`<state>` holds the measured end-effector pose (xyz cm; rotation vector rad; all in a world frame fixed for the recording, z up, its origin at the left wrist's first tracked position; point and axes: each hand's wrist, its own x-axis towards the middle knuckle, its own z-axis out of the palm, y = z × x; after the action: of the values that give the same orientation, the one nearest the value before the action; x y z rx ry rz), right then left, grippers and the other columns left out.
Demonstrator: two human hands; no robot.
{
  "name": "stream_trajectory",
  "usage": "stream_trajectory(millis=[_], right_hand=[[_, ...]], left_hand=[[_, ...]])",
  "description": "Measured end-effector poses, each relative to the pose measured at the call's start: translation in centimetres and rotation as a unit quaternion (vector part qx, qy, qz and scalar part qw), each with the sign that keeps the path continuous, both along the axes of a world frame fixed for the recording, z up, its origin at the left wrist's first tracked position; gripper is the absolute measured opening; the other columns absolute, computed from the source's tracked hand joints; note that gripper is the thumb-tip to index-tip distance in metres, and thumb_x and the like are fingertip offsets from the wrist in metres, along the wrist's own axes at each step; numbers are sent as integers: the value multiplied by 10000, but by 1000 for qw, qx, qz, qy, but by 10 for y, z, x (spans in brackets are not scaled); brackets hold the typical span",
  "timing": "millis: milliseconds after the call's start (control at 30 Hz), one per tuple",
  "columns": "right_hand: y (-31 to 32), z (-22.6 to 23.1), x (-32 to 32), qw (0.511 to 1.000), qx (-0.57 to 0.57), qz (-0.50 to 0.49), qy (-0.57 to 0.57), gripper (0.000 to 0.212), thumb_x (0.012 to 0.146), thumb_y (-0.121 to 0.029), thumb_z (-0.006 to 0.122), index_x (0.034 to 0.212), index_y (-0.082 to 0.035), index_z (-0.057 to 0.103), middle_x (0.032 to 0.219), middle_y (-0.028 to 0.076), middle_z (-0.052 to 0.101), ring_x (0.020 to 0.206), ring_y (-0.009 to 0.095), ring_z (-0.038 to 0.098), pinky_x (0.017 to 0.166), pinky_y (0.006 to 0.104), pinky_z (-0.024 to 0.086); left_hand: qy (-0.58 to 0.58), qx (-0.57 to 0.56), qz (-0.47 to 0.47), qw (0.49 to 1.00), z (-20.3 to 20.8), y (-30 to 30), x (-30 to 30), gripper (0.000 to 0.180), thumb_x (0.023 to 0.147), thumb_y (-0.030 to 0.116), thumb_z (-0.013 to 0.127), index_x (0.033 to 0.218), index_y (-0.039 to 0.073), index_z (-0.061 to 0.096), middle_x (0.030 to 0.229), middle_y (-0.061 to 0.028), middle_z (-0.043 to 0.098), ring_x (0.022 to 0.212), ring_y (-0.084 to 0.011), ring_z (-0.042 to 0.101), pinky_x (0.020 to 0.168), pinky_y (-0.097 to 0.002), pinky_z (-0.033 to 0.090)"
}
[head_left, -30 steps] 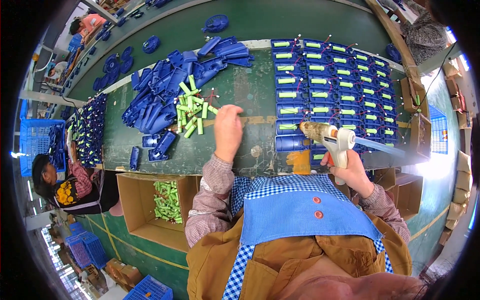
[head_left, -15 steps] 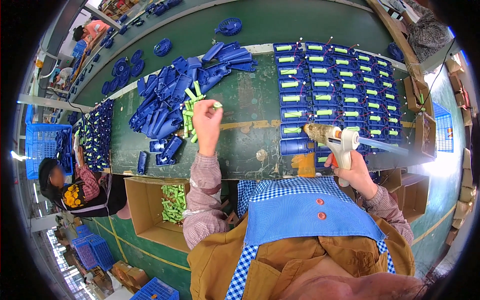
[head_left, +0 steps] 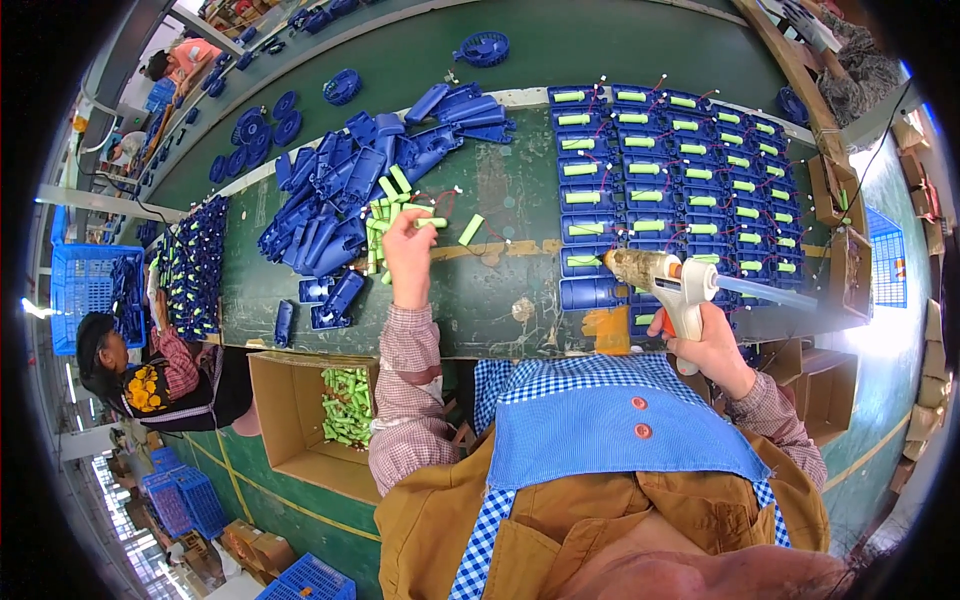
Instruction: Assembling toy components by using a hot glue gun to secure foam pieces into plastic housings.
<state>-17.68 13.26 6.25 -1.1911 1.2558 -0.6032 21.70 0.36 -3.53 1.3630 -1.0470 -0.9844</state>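
- Green cell (head_left: 432, 222): a small cylinder at the left hand's fingertips, above the bench, at the right edge of the pile of cells (head_left: 376, 240).
- Left hand (head_left: 408, 255): thumb and forefinger drawn together, apparently pinching the cell; the exact contact is too small to confirm.
- Loose cell (head_left: 471, 230): lies slanted on the bench (head_left: 500, 325), to the right of the left hand and apart from the pile, with thin wires near it.
- Right hand (head_left: 712, 345): closed around the handle of a white glue gun (head_left: 685, 288), whose crusted nozzle points left, over the front of the shell rows. A translucent stick extends from its rear.
- Shell rows (head_left: 585, 209): blue shells bearing green cells. The front-left shell (head_left: 590, 293) shows no cell.
- Step in hand, as judged: picking out one cell while the gun is held ready. The next move calls for freeing its wires from the pile and aligning it with a shell.
- Farther out: a heap of blue shells (head_left: 322, 240) beyond the pile; below the bench, a cardboard box (head_left: 320, 458) of cells.
- Obscured: the left palm, part of the pile behind the fingers, the shells under the gun; any glue at the nozzle cannot be made out.
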Motion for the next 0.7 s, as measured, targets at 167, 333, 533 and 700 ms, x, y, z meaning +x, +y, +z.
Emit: stream_trajectory(millis=[167,333,533,700], right_hand=[[4,-2,-1,1000,-3,-6,0,360,655,56,552,1014,28,548,912,81,626,861,148,593,781,267,470],[5,0,1,1000,-9,-13,-9,315,664,32,564,978,17,570,896,65,635,816,127,584,761,265,475],[4,2,1,999,-19,-29,-19,263,672,6,578,934,3,594,879,43,639,782,102,569,741,264,476],[3,-2,-2,999,-6,-24,-22,272,673,14,574,944,3,589,882,39,631,766,99,552,732,263,472]], left_hand=[[-3,63,11,998,-5,-9,-22,173,821,-27,563,981,-14,626,852,-28,628,657,-83,564,572,-203,452],[-63,106,2,992,-2,-27,-23,168,828,-22,550,974,-15,631,834,-21,626,638,-82,566,554,-199,444],[506,-1,-136,852,-7,-40,3,171,861,-18,580,1028,11,601,931,-91,614,751,-144,559,637,-218,452],[330,-29,-89,939,9,-25,20,180,846,-26,583,1021,4,607,932,-70,611,713,-110,541,598,-205,446]])
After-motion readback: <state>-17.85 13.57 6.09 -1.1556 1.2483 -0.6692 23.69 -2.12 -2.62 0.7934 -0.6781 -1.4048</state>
